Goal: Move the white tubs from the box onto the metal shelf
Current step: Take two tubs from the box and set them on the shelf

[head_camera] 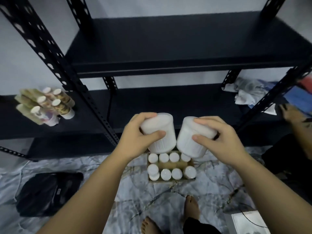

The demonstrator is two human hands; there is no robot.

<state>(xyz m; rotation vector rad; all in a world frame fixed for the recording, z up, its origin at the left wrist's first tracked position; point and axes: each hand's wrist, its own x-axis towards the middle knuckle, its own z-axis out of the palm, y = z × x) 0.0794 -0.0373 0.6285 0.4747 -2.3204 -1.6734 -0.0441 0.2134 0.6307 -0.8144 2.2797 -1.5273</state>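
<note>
Each hand is wrapped around one white tub: the left hand point(135, 132) grips the left tub point(160, 132) and the right hand point(217, 141) grips the right tub point(189, 141), both held in the air. Below the fingers, the box point(170, 164) on the floor looks to hold about nine more. The metal shelf point(168, 105) beyond the fingertips shows no tubs, so I judge the task barely begun
</note>
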